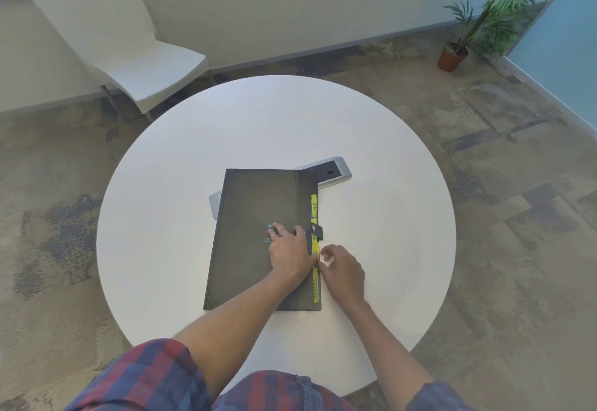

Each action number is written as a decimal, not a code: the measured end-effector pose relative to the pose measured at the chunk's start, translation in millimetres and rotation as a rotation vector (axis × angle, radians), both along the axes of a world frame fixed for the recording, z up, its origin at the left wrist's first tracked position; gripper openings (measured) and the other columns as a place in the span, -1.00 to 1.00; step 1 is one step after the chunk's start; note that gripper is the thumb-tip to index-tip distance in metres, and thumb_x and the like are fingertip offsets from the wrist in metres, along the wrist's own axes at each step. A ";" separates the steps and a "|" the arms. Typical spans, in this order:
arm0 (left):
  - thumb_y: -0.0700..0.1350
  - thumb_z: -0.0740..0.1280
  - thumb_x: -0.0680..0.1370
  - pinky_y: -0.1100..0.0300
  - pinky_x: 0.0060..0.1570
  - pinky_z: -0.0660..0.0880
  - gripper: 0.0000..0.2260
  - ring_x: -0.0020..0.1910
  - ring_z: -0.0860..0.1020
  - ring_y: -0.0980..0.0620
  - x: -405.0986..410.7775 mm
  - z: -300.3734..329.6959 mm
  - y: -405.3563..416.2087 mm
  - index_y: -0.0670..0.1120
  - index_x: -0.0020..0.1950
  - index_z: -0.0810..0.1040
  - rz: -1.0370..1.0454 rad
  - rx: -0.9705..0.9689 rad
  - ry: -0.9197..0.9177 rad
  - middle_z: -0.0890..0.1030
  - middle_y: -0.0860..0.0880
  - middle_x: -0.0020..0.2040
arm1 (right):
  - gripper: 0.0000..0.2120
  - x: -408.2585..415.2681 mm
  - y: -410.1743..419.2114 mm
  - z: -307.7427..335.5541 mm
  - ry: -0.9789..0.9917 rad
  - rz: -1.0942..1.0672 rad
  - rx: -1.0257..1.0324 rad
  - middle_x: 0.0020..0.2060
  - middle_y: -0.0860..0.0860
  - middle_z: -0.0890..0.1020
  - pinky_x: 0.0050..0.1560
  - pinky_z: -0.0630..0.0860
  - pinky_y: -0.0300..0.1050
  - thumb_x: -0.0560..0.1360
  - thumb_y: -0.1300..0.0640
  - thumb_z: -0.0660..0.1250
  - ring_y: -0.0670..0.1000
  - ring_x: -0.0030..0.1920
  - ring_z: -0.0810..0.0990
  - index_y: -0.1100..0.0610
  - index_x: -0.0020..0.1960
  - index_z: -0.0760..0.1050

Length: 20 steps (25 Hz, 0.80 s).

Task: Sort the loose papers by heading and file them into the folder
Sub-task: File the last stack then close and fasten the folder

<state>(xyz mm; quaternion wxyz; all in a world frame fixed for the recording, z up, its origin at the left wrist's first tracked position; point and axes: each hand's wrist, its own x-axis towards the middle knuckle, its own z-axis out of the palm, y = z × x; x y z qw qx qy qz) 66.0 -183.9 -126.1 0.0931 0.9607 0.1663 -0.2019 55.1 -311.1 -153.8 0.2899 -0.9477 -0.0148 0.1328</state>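
A dark grey folder (248,216) lies closed on the round white table (193,158), its flap along the right side held by a small black strap (316,231). Yellow and blue index tabs (314,210) stick out along its right edge. My left hand (289,250) rests flat on the cover, fingers spread, pressing near the strap. My right hand (342,270) sits at the folder's right edge with fingers curled against the yellow tabs. No loose papers are visible on the table.
A silver-grey flat device (336,171) lies partly under the folder's far right corner, and another light corner (214,203) shows at its left edge. A white chair (129,45) stands beyond the table at left. A potted plant (452,55) stands at the far right.
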 end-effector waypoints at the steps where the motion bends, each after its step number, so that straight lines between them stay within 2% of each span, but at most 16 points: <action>1: 0.31 0.27 0.51 -0.08 0.23 0.47 -0.29 0.51 0.18 -0.37 -0.8 -0.8 0.3 -0.08 0.51 0.24 0.000 0.005 -0.007 0.15 -0.40 0.52 | -0.82 -2.2 -2.1 -3.5 -0.039 0.091 0.004 0.02 -0.12 0.60 -0.19 0.41 -0.19 0.55 0.02 0.36 -0.05 -0.08 0.61 -0.01 0.14 0.59; 3: 0.30 0.24 0.53 -0.07 0.23 0.47 -0.32 0.52 0.17 -0.36 -2.3 -1.9 -0.1 -0.07 0.51 0.24 0.007 0.003 -0.011 0.14 -0.39 0.53 | -0.72 -2.6 -6.1 -8.3 -0.074 0.231 -0.026 0.15 -0.10 0.55 -0.14 0.45 -0.20 0.61 0.04 0.28 -0.06 0.08 0.57 -0.01 0.30 0.56; 5: 0.30 0.22 0.54 -0.07 0.24 0.47 -0.33 0.52 0.16 -0.36 -3.2 -2.0 0.4 -0.07 0.51 0.23 0.007 0.002 -0.013 0.13 -0.38 0.54 | -0.68 0.1 -9.6 -8.6 -0.090 0.294 -0.057 0.20 -0.07 0.50 -0.08 0.48 -0.15 0.62 0.02 0.26 -0.03 0.16 0.50 -0.04 0.36 0.52; 10: 0.37 0.13 0.53 -0.10 0.29 0.42 -0.32 0.56 0.09 -0.28 -13.1 -2.6 16.2 0.00 0.52 0.22 -0.077 -0.032 -0.017 0.07 -0.31 0.57 | -0.66 7.5 -19.4 -9.8 -0.149 0.381 -0.161 0.17 -0.05 0.51 -0.06 0.50 -0.09 0.61 -0.09 0.26 0.04 0.12 0.48 -0.15 0.38 0.50; 14: 0.37 0.10 0.53 -0.08 0.30 0.40 -0.34 0.60 0.00 -0.15 -31.3 -11.3 43.7 0.09 0.56 0.14 -0.220 -0.035 -0.046 0.00 -0.19 0.61 | -0.59 11.9 -21.4 -9.1 -0.143 0.427 -0.197 0.20 -0.03 0.48 -0.01 0.52 -0.06 0.61 -0.12 0.25 0.06 0.14 0.47 -0.15 0.45 0.42; 18: 0.35 0.12 0.53 -0.09 0.52 0.04 -0.32 0.60 -0.03 -0.12 -40.0 -14.5 54.2 0.10 0.58 0.12 -0.273 -0.033 -0.080 -0.02 -0.18 0.62 | -0.61 12.4 -24.6 -11.8 -0.261 0.503 -0.304 0.12 0.00 0.52 -0.17 0.53 -0.03 0.58 -0.14 0.27 0.09 0.02 0.53 -0.14 0.39 0.49; 20: 0.34 0.13 0.53 -0.12 0.53 -0.01 -0.32 0.60 -0.06 -0.11 -40.6 -15.2 52.0 0.11 0.59 0.10 -0.265 -0.044 -0.076 -0.06 -0.16 0.62 | -0.64 16.4 -24.5 -9.7 -0.242 0.508 -0.292 0.08 0.00 0.53 -0.18 0.52 -0.01 0.58 -0.13 0.28 0.09 0.00 0.53 -0.12 0.34 0.52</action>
